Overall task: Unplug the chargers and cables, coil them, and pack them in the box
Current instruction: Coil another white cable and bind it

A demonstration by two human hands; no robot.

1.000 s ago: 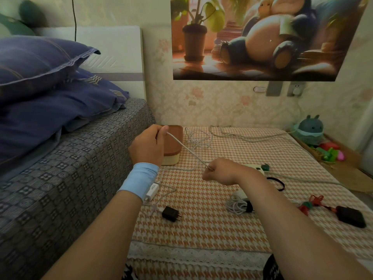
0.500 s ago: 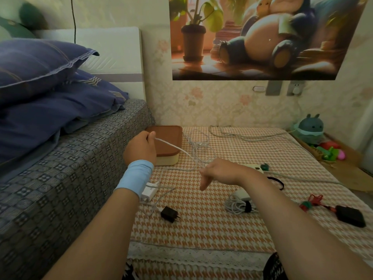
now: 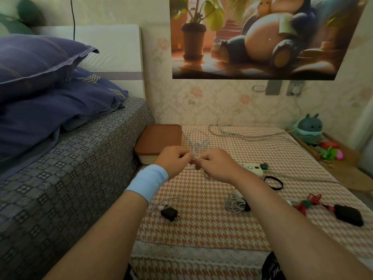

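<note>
I have a single view, from the head camera, set high and looking forward and down along both forearms. The left hand (image 3: 173, 160) and right hand (image 3: 214, 165) meet near mid-frame, close to the lens, both pinching the white cable (image 3: 193, 147). Below them the houndstooth cloth (image 3: 201, 225) fills the lower centre and right. The lens is wide, so the bed (image 3: 70, 168) bows along the left edge and the poster (image 3: 262, 37) tilts at the top. The far wall (image 3: 212, 106) faces me roughly square. The right edge looks smeared, so I cannot tell what stands past the plush toy (image 3: 309, 128).
</note>
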